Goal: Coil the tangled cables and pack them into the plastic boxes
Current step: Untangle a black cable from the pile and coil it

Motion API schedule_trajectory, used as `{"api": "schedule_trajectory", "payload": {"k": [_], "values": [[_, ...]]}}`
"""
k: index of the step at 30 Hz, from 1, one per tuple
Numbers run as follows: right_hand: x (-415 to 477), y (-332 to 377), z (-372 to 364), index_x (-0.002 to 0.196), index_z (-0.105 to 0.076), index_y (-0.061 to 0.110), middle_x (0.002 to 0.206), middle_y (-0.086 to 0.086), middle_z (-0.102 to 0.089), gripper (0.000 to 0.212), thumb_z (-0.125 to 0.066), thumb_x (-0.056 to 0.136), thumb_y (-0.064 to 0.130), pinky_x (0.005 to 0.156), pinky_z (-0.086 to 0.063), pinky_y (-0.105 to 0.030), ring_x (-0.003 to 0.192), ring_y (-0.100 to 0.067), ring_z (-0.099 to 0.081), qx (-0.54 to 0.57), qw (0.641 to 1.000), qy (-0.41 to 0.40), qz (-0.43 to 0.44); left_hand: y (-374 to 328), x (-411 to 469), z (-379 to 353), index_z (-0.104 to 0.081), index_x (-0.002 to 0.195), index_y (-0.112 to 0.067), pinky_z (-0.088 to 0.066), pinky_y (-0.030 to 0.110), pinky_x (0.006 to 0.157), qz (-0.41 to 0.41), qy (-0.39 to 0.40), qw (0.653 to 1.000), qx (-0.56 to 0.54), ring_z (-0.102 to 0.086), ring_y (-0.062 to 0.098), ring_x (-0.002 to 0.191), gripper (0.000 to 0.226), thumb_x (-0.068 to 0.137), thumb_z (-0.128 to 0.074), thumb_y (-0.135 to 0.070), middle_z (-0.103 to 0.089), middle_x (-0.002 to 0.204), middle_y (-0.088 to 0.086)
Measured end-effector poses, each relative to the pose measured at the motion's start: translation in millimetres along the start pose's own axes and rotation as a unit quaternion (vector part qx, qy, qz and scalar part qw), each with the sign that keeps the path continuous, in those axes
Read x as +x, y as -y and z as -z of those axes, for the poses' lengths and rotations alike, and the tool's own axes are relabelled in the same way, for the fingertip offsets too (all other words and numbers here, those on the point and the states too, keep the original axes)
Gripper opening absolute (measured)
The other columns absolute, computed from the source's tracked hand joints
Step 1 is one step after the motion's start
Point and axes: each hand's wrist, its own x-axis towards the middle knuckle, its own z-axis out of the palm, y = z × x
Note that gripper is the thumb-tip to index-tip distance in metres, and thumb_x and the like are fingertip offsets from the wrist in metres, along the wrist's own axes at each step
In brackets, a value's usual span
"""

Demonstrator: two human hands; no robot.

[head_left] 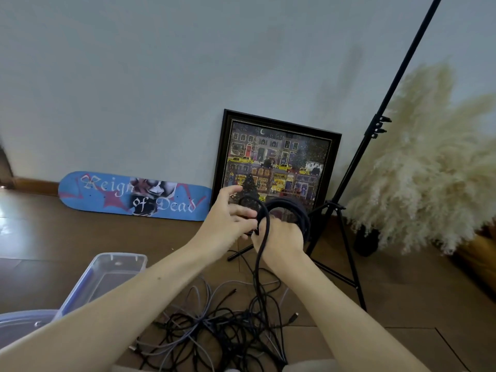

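While the right hand [279, 238] grips the coil [294, 206] of black cable with its fingers curled round the gathered turns, the left hand [228, 220] lies against the newest loop with fingers stretched out and thumb lifted, not closed on it as far as shows; the coil is held up in the air, and its loose length drops straight down into the tangle [214, 331] of cables on the floor; a clear plastic box [107, 272] stands just left of the tangle. The likely trouble is that loose length; it looks caught among the other cables, so a firm pull could drag the heap up or tighten a knot. With the left fingers unclamped, a stiff loop could spring off; the stand [346, 237] close behind could snag a swinging turn.
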Motion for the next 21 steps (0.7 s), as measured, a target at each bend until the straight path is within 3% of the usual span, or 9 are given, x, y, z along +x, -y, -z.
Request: {"api": "schedule_trajectory", "payload": {"k": [2,4,6,9,12,15,19,21], "values": [[1.9,-3.2,0.7,0.09,-0.059,0.012,0.083,-0.004,-0.063,0.025,-0.043,0.1,0.028,0.062,-0.045,-0.032,0.07,-0.023,-0.06,0.091,0.995,0.01,-0.025,2.4,-1.0,-5.1,-0.033,0.129,-0.022,-0.053,0.025,0.06,0.034,-0.024,0.999,-0.034,-0.066,0.016,0.072,0.057,0.086,-0.06,0.004,-0.069,0.084,0.009],[5.0,-7.0,0.9,0.068,-0.05,0.015,0.063,0.001,-0.052,0.034,-0.047,0.098,0.031,0.057,-0.043,-0.031,0.055,-0.019,-0.049,0.198,0.979,0.023,-0.047,5.2,0.1,-7.3,-0.037,0.127,-0.017,-0.052,0.025,0.06,0.064,-0.06,0.996,-0.015,-0.063,0.014,0.074,0.048,0.087,-0.056,0.003,-0.065,0.085,0.008],[8.7,-10.1,-0.6,0.06,-0.04,0.016,0.053,0.003,-0.041,0.041,-0.049,0.097,0.032,0.049,-0.033,-0.028,0.046,-0.016,-0.038,0.245,0.968,0.049,-0.033,6.0,4.5,-5.8,-0.045,0.126,-0.016,-0.05,0.026,0.071,0.097,-0.07,0.993,0.003,-0.058,0.011,0.084,0.041,0.089,-0.055,-0.003,-0.06,0.095,0.003],[8.3,-10.2,-1.4,0.064,-0.047,0.008,0.048,0.003,-0.04,0.036,-0.053,0.095,0.024,0.05,-0.03,-0.028,0.042,-0.014,-0.036,0.349,0.93,0.116,0.027,9.8,8.1,-2.3,-0.056,0.117,-0.023,-0.039,0.032,0.1,0.169,0.017,0.985,0.028,-0.051,0.016,0.113,0.033,0.087,-0.061,-0.032,-0.057,0.12,0.0],[1.2,-5.2,3.6,0.064,-0.06,0.008,0.036,0.007,-0.042,0.03,-0.05,0.092,0.005,0.041,-0.03,-0.022,0.033,-0.006,-0.035,0.475,0.858,0.172,0.093,16.9,7.1,0.6,-0.067,0.104,-0.016,-0.033,0.04,0.11,0.212,0.086,0.973,-0.013,-0.055,0.02,0.111,0.068,0.061,-0.071,-0.068,-0.065,0.114,0.007],[-6.9,1.8,9.6,0.06,-0.055,0.008,0.032,0.007,-0.039,0.031,-0.048,0.089,0.002,0.036,-0.025,-0.019,0.027,-0.007,-0.031,0.494,0.836,0.21,0.11,20.3,7.0,3.2,-0.068,0.098,-0.005,-0.042,0.038,0.092,0.215,0.095,0.97,-0.06,-0.062,0.027,0.087,0.085,0.043,-0.078,-0.07,-0.071,0.091,0.017],[-4.1,9.1,6.6,0.059,-0.05,0.006,0.03,0.006,-0.038,0.03,-0.048,0.089,0.001,0.037,-0.026,-0.022,0.026,-0.007,-0.03,0.513,0.832,0.185,0.108,17.9,8.7,0.9,-0.067,0.09,-0.002,-0.054,0.046,0.079,0.2,0.052,0.968,-0.144,-0.066,0.035,0.071,0.047,0.062,-0.077,-0.038,-0.071,0.078,0.017],[-3.9,14.1,4.1,0.068,-0.053,0.004,0.033,0.004,-0.043,0.024,-0.047,0.091,0.0,0.035,-0.027,-0.022,0.025,-0.006,-0.032,0.535,0.819,0.177,0.106,13.6,7.5,-6.3,-0.066,0.089,0.001,-0.055,0.043,0.058,0.211,0.0,0.965,-0.154,-0.062,0.036,0.055,0.035,0.075,-0.074,-0.03,-0.068,0.076,0.019]]}}
